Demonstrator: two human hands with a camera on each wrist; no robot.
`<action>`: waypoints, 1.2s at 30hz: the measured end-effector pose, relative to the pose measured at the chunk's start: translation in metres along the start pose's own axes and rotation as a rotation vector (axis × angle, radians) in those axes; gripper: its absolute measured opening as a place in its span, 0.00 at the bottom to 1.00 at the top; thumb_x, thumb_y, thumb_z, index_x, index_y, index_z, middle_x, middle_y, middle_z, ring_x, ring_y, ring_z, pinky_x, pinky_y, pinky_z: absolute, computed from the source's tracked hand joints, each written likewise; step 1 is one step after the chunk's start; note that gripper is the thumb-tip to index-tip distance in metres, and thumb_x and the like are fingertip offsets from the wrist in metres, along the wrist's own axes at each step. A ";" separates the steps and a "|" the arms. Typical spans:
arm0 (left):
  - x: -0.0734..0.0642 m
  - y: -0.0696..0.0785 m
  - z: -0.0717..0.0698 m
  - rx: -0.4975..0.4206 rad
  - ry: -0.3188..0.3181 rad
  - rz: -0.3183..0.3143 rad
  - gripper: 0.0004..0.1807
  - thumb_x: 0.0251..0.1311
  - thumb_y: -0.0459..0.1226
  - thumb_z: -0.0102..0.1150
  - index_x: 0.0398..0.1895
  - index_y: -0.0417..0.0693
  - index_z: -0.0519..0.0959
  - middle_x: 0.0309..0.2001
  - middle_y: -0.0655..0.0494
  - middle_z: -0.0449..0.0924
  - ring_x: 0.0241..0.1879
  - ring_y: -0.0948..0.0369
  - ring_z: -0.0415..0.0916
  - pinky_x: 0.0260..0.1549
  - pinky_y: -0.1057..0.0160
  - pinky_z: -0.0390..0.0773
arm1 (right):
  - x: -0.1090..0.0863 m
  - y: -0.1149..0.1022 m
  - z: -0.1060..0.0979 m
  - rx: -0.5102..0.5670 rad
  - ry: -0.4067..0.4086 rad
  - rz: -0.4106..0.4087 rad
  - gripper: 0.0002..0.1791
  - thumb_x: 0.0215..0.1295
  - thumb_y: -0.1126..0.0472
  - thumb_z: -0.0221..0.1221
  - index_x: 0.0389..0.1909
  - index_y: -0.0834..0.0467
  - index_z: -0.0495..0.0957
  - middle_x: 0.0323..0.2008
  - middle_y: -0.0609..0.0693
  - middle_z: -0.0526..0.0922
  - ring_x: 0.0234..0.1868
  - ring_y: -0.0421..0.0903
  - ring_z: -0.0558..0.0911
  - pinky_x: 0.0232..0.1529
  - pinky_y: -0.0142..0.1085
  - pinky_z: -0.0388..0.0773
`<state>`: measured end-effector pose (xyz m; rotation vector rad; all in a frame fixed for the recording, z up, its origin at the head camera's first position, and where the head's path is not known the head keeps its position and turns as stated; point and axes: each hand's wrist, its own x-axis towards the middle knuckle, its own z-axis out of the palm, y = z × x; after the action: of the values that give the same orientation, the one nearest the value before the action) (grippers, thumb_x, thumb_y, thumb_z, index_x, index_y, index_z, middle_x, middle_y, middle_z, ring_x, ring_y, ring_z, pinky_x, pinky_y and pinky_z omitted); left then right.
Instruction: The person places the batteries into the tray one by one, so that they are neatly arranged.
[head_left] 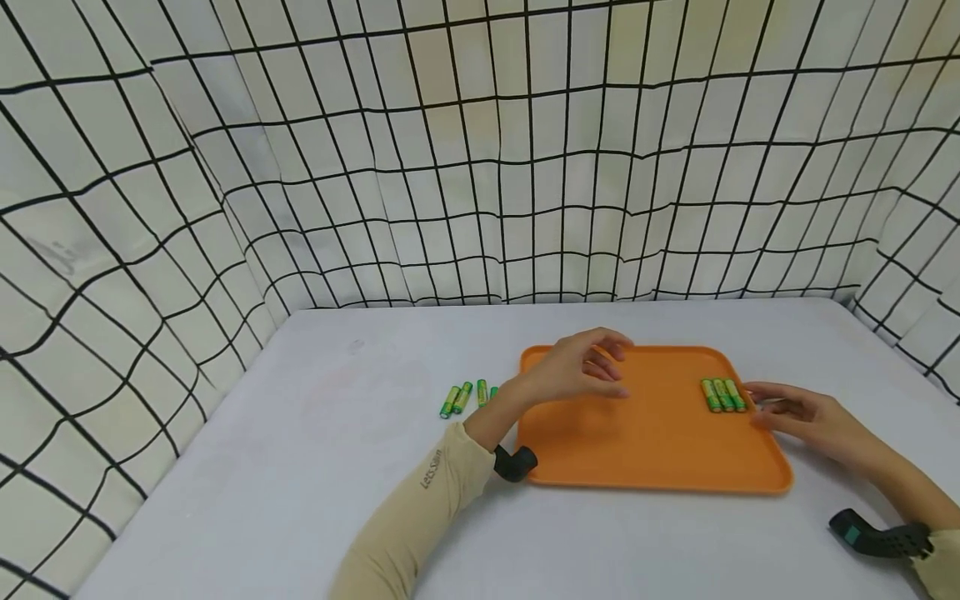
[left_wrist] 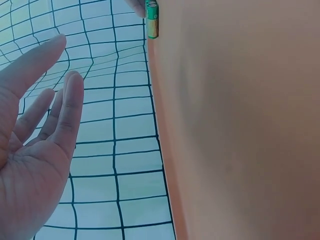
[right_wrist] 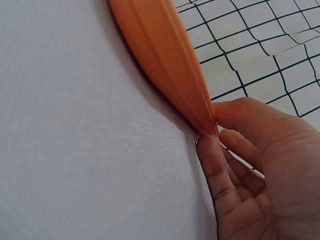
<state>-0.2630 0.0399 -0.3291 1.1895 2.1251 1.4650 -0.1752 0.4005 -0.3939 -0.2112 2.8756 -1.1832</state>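
An orange tray [head_left: 645, 450] lies on the white table. Above its left part hovers my left hand [head_left: 573, 367], its fingers loosely spread and holding nothing; the left wrist view shows that hand [left_wrist: 40, 130] with a bare palm. At the tray's right rim, my right hand [head_left: 810, 417] holds the edge between thumb and fingers; the right wrist view shows the hand [right_wrist: 250, 165] at the tray's rim [right_wrist: 165, 55]. Three green batteries [head_left: 723, 396] lie side by side on the tray, close to the right fingers. Several more green batteries [head_left: 462, 397] lie left of the tray, partly hidden by my left forearm.
White walls with a black grid [head_left: 525, 183] enclose the table [head_left: 262, 467] at the back and sides. Dark wrist devices [head_left: 877, 537] are worn on both arms. Bare tabletop stretches left of the loose batteries and in front of the tray.
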 end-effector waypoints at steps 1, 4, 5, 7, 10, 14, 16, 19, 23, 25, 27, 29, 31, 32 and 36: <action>-0.001 -0.001 -0.001 0.004 0.001 0.002 0.30 0.52 0.30 0.72 0.60 0.42 0.72 0.51 0.43 0.74 0.41 0.65 0.79 0.47 0.69 0.79 | 0.000 0.001 0.000 0.001 -0.004 -0.007 0.32 0.69 0.51 0.60 0.68 0.63 0.66 0.46 0.21 0.72 0.43 0.25 0.77 0.40 0.19 0.72; -0.005 -0.003 -0.005 0.009 0.000 0.003 0.30 0.52 0.30 0.72 0.60 0.42 0.72 0.52 0.42 0.73 0.41 0.64 0.79 0.48 0.69 0.79 | -0.001 0.002 0.001 0.012 -0.005 -0.021 0.31 0.69 0.53 0.60 0.67 0.64 0.66 0.47 0.22 0.73 0.43 0.26 0.77 0.40 0.18 0.71; -0.007 -0.003 -0.007 0.009 0.000 0.001 0.30 0.52 0.31 0.72 0.59 0.42 0.72 0.52 0.42 0.73 0.41 0.64 0.79 0.48 0.69 0.79 | -0.001 0.003 0.001 0.014 -0.004 -0.024 0.31 0.69 0.53 0.60 0.67 0.65 0.66 0.47 0.22 0.73 0.43 0.26 0.77 0.40 0.18 0.71; -0.010 -0.004 -0.010 0.016 0.001 -0.004 0.30 0.52 0.31 0.72 0.59 0.43 0.72 0.51 0.44 0.74 0.42 0.64 0.80 0.48 0.69 0.79 | -0.001 0.003 0.002 0.021 -0.005 -0.029 0.31 0.69 0.54 0.60 0.67 0.65 0.66 0.47 0.21 0.72 0.43 0.26 0.77 0.41 0.17 0.71; -0.016 -0.004 -0.015 0.041 0.000 -0.015 0.30 0.52 0.32 0.73 0.60 0.43 0.73 0.50 0.49 0.74 0.42 0.65 0.79 0.48 0.70 0.78 | -0.001 0.004 0.003 0.026 0.003 -0.022 0.31 0.69 0.54 0.60 0.67 0.65 0.66 0.46 0.19 0.72 0.42 0.25 0.77 0.41 0.17 0.71; -0.026 -0.006 -0.021 0.076 0.003 -0.039 0.30 0.52 0.33 0.72 0.59 0.44 0.73 0.51 0.50 0.74 0.42 0.64 0.79 0.48 0.70 0.78 | 0.000 0.005 0.004 0.022 -0.004 -0.026 0.31 0.70 0.54 0.59 0.67 0.66 0.66 0.46 0.20 0.72 0.42 0.26 0.77 0.40 0.18 0.71; -0.031 -0.007 -0.025 0.082 0.005 -0.046 0.30 0.53 0.33 0.72 0.59 0.44 0.73 0.52 0.47 0.74 0.43 0.62 0.79 0.49 0.70 0.78 | 0.000 0.004 0.004 0.016 -0.012 -0.029 0.31 0.70 0.54 0.59 0.67 0.66 0.65 0.46 0.20 0.71 0.42 0.26 0.77 0.40 0.18 0.71; -0.036 -0.010 -0.030 0.089 0.011 -0.048 0.29 0.53 0.34 0.72 0.59 0.44 0.73 0.53 0.42 0.74 0.44 0.61 0.79 0.49 0.69 0.78 | 0.001 0.003 0.006 0.013 -0.009 -0.011 0.31 0.69 0.53 0.60 0.67 0.65 0.66 0.46 0.21 0.72 0.42 0.26 0.77 0.40 0.19 0.72; -0.042 -0.012 -0.038 0.098 0.021 -0.048 0.29 0.53 0.34 0.73 0.59 0.44 0.73 0.54 0.40 0.73 0.45 0.59 0.79 0.49 0.69 0.78 | 0.001 0.002 0.005 0.002 -0.007 0.005 0.33 0.69 0.51 0.60 0.67 0.65 0.66 0.46 0.22 0.72 0.42 0.25 0.76 0.40 0.19 0.72; -0.044 -0.012 -0.042 0.104 0.027 -0.047 0.29 0.53 0.35 0.73 0.58 0.44 0.74 0.53 0.40 0.74 0.45 0.59 0.79 0.49 0.69 0.78 | 0.001 0.001 0.003 0.000 -0.012 0.008 0.33 0.69 0.51 0.60 0.68 0.65 0.65 0.46 0.22 0.71 0.42 0.25 0.76 0.40 0.18 0.71; -0.047 -0.011 -0.045 0.110 0.032 -0.047 0.29 0.52 0.34 0.73 0.58 0.44 0.74 0.53 0.39 0.74 0.44 0.58 0.79 0.49 0.68 0.79 | 0.001 0.001 0.002 0.001 -0.012 0.008 0.33 0.69 0.51 0.60 0.68 0.65 0.65 0.46 0.21 0.70 0.42 0.24 0.76 0.40 0.18 0.71; -0.050 -0.011 -0.048 0.116 0.041 -0.054 0.29 0.52 0.34 0.73 0.58 0.44 0.74 0.53 0.39 0.74 0.44 0.59 0.80 0.48 0.68 0.79 | 0.001 0.001 0.002 0.004 -0.014 0.010 0.33 0.69 0.51 0.59 0.68 0.65 0.65 0.45 0.18 0.70 0.42 0.24 0.75 0.39 0.17 0.70; -0.053 -0.012 -0.052 0.122 0.050 -0.067 0.29 0.52 0.34 0.73 0.58 0.43 0.74 0.52 0.39 0.74 0.43 0.60 0.80 0.48 0.68 0.79 | 0.001 0.001 0.002 0.004 -0.018 0.004 0.33 0.69 0.51 0.59 0.68 0.66 0.65 0.45 0.17 0.69 0.42 0.24 0.75 0.39 0.18 0.71; -0.055 -0.012 -0.053 0.126 0.055 -0.075 0.28 0.52 0.34 0.73 0.58 0.43 0.74 0.52 0.39 0.74 0.43 0.60 0.80 0.48 0.68 0.79 | 0.001 0.001 0.002 0.003 -0.015 0.003 0.33 0.69 0.51 0.59 0.67 0.66 0.65 0.45 0.17 0.69 0.42 0.24 0.76 0.39 0.18 0.71; -0.063 -0.015 -0.060 0.148 0.063 -0.105 0.29 0.53 0.35 0.73 0.58 0.43 0.74 0.52 0.39 0.74 0.43 0.61 0.79 0.47 0.68 0.79 | 0.001 0.002 0.002 -0.017 -0.012 0.022 0.34 0.69 0.50 0.59 0.68 0.65 0.65 0.44 0.16 0.67 0.41 0.23 0.75 0.38 0.18 0.70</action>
<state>-0.2700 -0.0484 -0.3292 1.0756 2.3355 1.3367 -0.1762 0.3998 -0.3967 -0.1856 2.8706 -1.1504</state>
